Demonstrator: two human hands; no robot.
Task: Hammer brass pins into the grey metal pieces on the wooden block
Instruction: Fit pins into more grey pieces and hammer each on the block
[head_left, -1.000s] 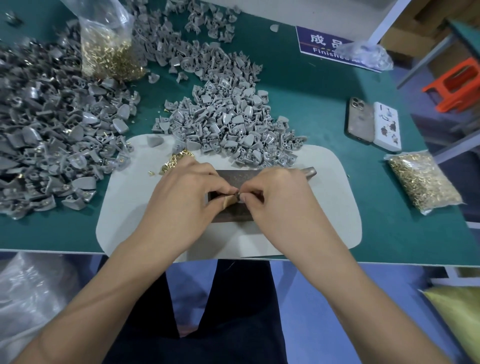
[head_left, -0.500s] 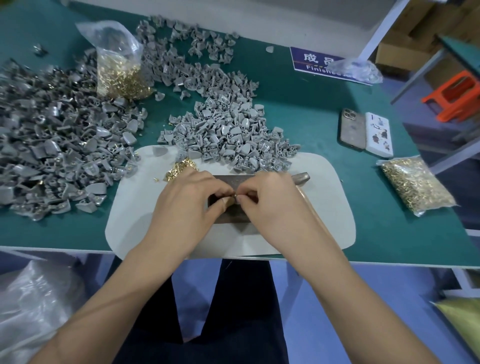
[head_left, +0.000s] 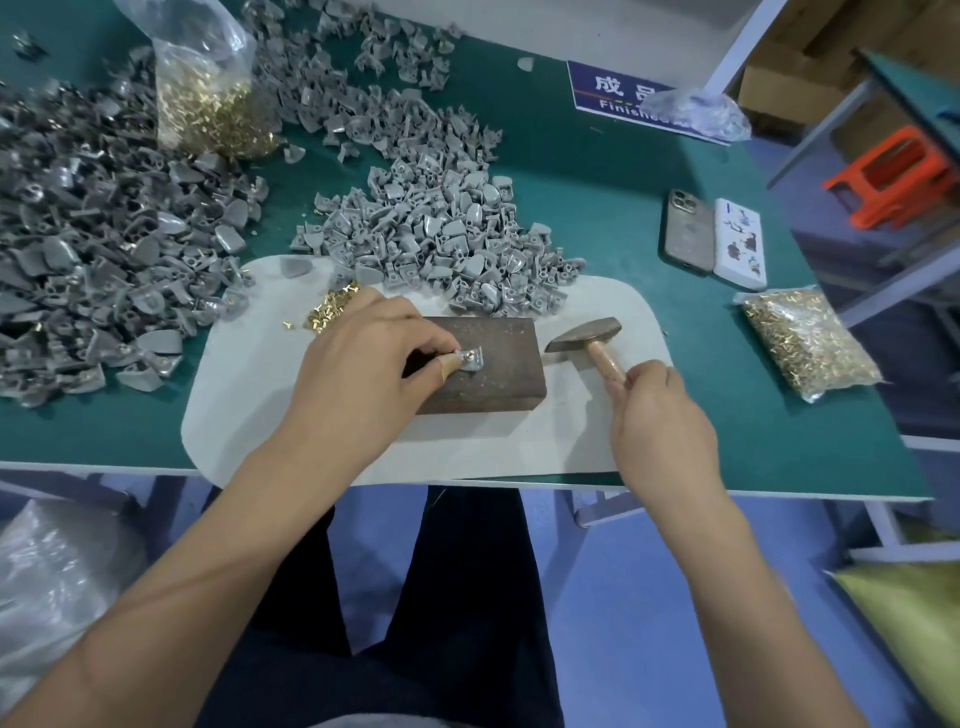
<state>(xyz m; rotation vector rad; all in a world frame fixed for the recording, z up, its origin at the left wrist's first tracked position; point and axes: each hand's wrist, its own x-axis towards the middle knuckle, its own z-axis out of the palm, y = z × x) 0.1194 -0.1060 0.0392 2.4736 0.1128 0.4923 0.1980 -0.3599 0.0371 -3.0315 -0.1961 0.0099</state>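
A dark wooden block (head_left: 493, 374) lies on a white mat (head_left: 249, 405). On the block's left part sits a grey metal piece (head_left: 470, 359) with a brass pin standing in it. My left hand (head_left: 369, 364) pinches that piece between thumb and forefinger. My right hand (head_left: 660, 421) grips the wooden handle of a small hammer (head_left: 584, 336), whose head lies just right of the block. Loose brass pins (head_left: 330, 312) lie on the mat behind my left hand.
Heaps of grey pieces lie at the left (head_left: 88, 249) and behind the block (head_left: 441, 244). Bags of brass pins stand at the back left (head_left: 208, 98) and right (head_left: 805, 338). Two phones (head_left: 711, 236) lie at the right. The table edge (head_left: 779, 493) runs near me.
My right hand left the piece on the block, moved right and took hold of the hammer handle. My left hand still holds the piece, now with a pin in it.
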